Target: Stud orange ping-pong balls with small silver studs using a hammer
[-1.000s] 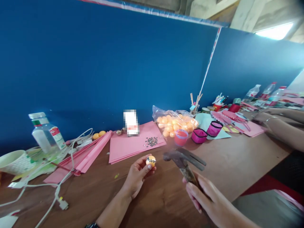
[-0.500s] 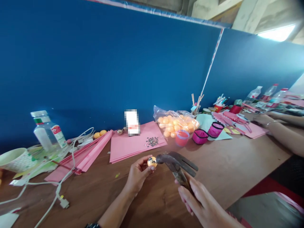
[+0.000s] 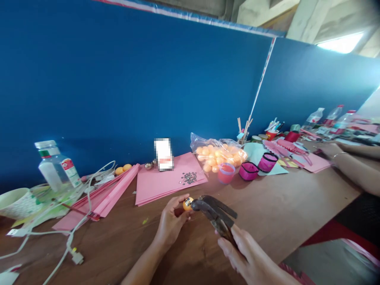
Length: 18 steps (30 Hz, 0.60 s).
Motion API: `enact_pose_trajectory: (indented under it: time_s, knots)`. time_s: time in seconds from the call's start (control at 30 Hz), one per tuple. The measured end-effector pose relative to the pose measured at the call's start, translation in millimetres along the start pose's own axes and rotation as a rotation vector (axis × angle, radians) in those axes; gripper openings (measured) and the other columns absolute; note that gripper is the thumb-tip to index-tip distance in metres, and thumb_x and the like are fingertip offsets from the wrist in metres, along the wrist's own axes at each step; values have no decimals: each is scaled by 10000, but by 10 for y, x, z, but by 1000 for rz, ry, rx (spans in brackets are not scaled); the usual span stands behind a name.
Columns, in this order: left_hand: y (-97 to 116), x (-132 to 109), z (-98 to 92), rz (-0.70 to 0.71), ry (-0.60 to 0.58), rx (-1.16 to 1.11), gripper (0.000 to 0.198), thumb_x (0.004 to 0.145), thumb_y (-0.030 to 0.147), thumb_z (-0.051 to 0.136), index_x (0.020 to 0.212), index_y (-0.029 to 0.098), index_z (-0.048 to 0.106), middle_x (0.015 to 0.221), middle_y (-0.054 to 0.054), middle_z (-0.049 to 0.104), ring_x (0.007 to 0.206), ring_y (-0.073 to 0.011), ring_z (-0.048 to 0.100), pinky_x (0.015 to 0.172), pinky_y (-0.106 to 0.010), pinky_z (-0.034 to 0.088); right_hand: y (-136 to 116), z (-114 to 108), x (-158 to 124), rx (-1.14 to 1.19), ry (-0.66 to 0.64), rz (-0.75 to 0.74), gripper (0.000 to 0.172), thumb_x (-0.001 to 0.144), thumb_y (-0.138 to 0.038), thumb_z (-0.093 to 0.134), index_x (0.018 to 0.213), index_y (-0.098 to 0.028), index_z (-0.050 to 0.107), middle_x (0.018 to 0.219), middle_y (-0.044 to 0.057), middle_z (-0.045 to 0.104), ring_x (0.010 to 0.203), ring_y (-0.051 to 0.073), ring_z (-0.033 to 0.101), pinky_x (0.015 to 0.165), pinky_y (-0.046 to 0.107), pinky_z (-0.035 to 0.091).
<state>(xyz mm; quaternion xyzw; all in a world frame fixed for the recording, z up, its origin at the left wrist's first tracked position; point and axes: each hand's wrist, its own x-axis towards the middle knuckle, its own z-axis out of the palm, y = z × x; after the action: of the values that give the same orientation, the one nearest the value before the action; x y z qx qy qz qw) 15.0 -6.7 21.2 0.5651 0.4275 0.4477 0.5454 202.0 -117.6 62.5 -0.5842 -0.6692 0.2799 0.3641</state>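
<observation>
Between the thumb and fingers of my left hand (image 3: 173, 219) is an orange ping-pong ball (image 3: 187, 203) with dark and shiny bits on its surface. My right hand (image 3: 242, 253) grips the handle of a claw hammer (image 3: 215, 213). The hammer's striking face is right beside the ball, on its right side; whether they touch I cannot tell. Beyond my hands, small dark metal pieces (image 3: 189, 178) lie scattered on pink paper sheets (image 3: 160, 184).
A clear bag of orange balls (image 3: 219, 154), a red cup (image 3: 226, 173) and magenta fabric containers (image 3: 248, 171) stand at the back. White cables (image 3: 71, 233) and a plastic bottle (image 3: 57, 166) are on the left. Another person's arm (image 3: 353, 168) rests at the right.
The hammer has tilted slightly, and its head sits a little lower and further left in the view. The ball and my left hand stay together, shifted slightly left as the whole view shifts.
</observation>
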Motion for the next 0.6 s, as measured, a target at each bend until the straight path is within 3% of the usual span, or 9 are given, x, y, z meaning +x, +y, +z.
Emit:
enact_pose_trajectory:
  time_s: [0.17, 0.27, 0.33, 0.5, 0.6]
  knots:
    - [-17, 6, 20, 124, 22, 50, 371, 633, 260, 651, 1000, 226, 608, 1051, -53, 534, 850, -176, 585, 736, -294, 494, -17, 20, 34, -24, -18, -20, 351, 824, -388, 445, 1123, -212, 495, 878, 98, 647, 815, 237, 609, 738, 350, 502]
    - [-23, 9, 14, 93, 27, 27, 437, 621, 240, 659, 1048, 230, 568, 1045, -49, 550, 826, -171, 597, 737, -302, 494, -20, 25, 37, -33, -41, -30, 302, 833, -354, 441, 1099, -229, 508, 818, 69, 651, 751, 206, 619, 696, 304, 512]
    - [-26, 8, 5, 68, 33, 26, 454, 621, 232, 658, 1060, 226, 543, 1020, -47, 577, 779, -165, 609, 711, -303, 500, -12, 32, 26, -42, -2, -35, 311, 832, -352, 447, 1108, -219, 503, 878, 84, 645, 815, 211, 612, 740, 306, 503]
    - [-44, 0, -11, 204, 61, 148, 329, 643, 197, 637, 966, 207, 578, 993, -60, 589, 825, -182, 602, 735, -303, 495, -10, 53, 19, -36, 7, -18, 339, 824, -344, 465, 1140, -220, 484, 921, 83, 638, 855, 214, 602, 765, 313, 494]
    - [-42, 14, -19, 161, 39, 78, 341, 632, 205, 650, 967, 203, 585, 981, -58, 609, 849, -190, 606, 761, -311, 490, -19, 67, 14, -25, 8, 29, 327, 830, -340, 461, 1133, -221, 485, 871, 70, 637, 811, 200, 606, 718, 291, 501]
